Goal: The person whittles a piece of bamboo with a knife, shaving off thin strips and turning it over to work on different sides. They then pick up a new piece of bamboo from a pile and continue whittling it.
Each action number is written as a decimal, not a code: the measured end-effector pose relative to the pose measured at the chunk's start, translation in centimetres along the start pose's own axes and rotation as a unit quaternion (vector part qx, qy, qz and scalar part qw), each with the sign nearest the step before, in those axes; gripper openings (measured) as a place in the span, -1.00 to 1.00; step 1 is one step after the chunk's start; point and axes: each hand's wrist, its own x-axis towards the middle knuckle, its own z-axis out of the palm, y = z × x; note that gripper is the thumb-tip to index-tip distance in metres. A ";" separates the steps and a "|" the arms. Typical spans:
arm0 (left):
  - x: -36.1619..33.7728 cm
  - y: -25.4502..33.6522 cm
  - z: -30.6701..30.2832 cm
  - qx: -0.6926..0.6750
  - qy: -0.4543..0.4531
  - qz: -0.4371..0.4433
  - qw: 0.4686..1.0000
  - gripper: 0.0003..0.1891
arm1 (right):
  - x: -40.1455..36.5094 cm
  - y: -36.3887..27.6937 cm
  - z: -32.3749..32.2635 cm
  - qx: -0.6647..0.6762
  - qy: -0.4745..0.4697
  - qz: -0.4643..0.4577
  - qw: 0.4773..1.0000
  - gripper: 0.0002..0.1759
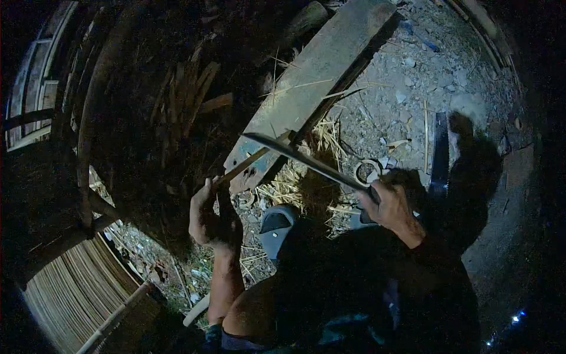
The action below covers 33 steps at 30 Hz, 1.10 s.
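Note:
My right hand (390, 210) is closed round the handle end of a machete (312, 163). Its long blade slants up and left, and its tip overlaps the lower part of a thick wooden plank (312, 76). In my left hand (213, 218) I grip one end of a narrow wooden strip (243, 167). The strip's far end lies over the plank and passes behind the blade in this view. Pale shavings (286, 187) lie on the ground around the plank's near end.
My sandalled foot (277, 229) is just below the plank. A pale ring-shaped piece (368, 171) lies near my right hand. Split wood pieces (191, 94) are piled at left, above a slatted bamboo panel (82, 289). A dark flat bar (440, 150) lies on gravelly ground at right.

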 end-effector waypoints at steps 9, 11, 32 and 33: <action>0.1 0.4 -0.6 -0.100 0.003 -0.123 0.987 -0.73 | -0.1 -0.6 -1.3 -0.007 -0.063 0.148 0.987 -0.50; 0.5 -0.7 -1.1 -0.097 0.027 -0.175 0.979 -0.75 | -0.7 1.1 0.5 -0.005 -0.022 0.128 0.992 -0.51; 19.0 -12.4 7.4 0.081 -0.170 -0.426 0.885 -0.65 | -0.7 0.0 0.8 -0.064 -0.037 0.157 0.985 -0.58; 18.3 -14.4 7.0 0.160 -0.212 -0.382 0.885 -0.66 | -0.7 0.3 1.0 -0.063 -0.033 0.163 0.984 -0.58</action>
